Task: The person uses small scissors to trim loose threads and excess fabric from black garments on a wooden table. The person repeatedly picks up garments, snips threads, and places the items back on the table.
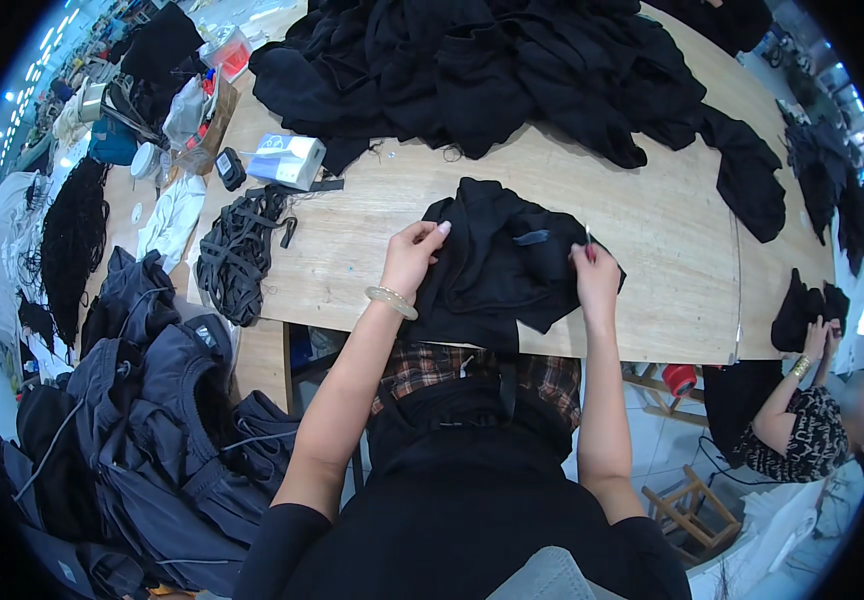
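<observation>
Far left, off the worktop [372, 270] edge: a heap of dark jackets [152, 400] with grey cords, stacked beside the person's left side, crowding that flank. On the worktop's left end, a tangle of black straps [237, 250] lies near the front edge, with a small white and blue box [287, 160] and a little black device [230, 168] just behind it. Bare pale wood runs between the straps and the black garment [497, 265], and more bare wood right of the garment up to a seam in the boards. Along the back, a large pile of black cloth [492, 75] takes most of the far half. Left hand [414, 255], a pale bangle [392, 300] on the wrist, forearm coming up from below, fingers curled and pinching the garment's left edge. The garment lies bunched at the front edge, centre, partly hanging over it toward the person's lap. Right hand [594, 275] rests on the garment's right side, closed on a small thin metal tool [588, 236] that points upward; what kind of tool, cannot tell. Far right, another person [812, 430] sits at the worktop corner, a hand raised to a smaller black piece [802, 310] on the edge.
</observation>
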Motion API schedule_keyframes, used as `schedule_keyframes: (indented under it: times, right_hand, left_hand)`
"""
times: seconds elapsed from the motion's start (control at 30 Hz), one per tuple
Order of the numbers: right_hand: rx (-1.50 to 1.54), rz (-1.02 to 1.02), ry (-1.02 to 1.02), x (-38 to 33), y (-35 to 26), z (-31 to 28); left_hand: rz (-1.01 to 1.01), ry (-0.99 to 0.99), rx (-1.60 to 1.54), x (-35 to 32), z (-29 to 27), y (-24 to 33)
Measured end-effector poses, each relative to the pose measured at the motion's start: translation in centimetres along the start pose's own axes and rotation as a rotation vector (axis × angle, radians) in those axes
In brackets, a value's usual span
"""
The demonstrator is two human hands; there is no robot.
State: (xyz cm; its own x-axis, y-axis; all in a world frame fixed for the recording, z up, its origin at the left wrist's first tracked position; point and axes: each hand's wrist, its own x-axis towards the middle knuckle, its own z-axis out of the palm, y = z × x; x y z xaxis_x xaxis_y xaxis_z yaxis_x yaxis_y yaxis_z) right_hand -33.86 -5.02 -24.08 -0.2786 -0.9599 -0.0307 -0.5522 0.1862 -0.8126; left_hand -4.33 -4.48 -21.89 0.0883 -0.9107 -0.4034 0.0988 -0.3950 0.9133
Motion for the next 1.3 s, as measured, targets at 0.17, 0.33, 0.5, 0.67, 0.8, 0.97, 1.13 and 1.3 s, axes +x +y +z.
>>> schedule_keyframes:
  times: [0.17,0.33,0.5,0.67,0.8,0.97,1.13,1.3]
  right_hand:
    - [0.128,0.315,-0.258,-3.1,-1.2,0.1]
    - [0.946,0.665,-0.608,-2.5,-2.5,-0.1]
    - [1.22,0.75,-0.632,-1.9,-3.8,0.4]
    - [1.558,0.631,-0.686,-0.6,-5.2,-2.0]
    - [1.443,0.63,-0.91,0.6,-4.5,-2.6]
    - [1.552,0.728,-0.815,-1.5,-2.9,1.1]
    - [1.771,0.685,-0.706,-1.6,-4.6,1.7]
    - [1.656,0.603,-0.643,-0.5,-6.7,2.3]
  left_hand:
    - [-0.07,-0.143,-0.411,-0.2,-0.8,0.5]
    - [-0.201,-0.271,-0.363,-2.0,0.1,3.2]
    - [-0.219,-0.291,-0.722,-2.1,0.3,3.7]
    - [-0.181,-0.307,-0.974,-1.3,-1.0,4.2]
    - [-0.209,-0.397,-1.015,-2.2,-0.2,4.8]
    - [-0.195,-0.452,-1.104,-3.4,0.1,2.8]
    - [-0.146,-0.317,-1.098,-4.0,0.5,2.2]
    - [-0.15,-0.308,-1.126,-4.1,0.9,2.4]
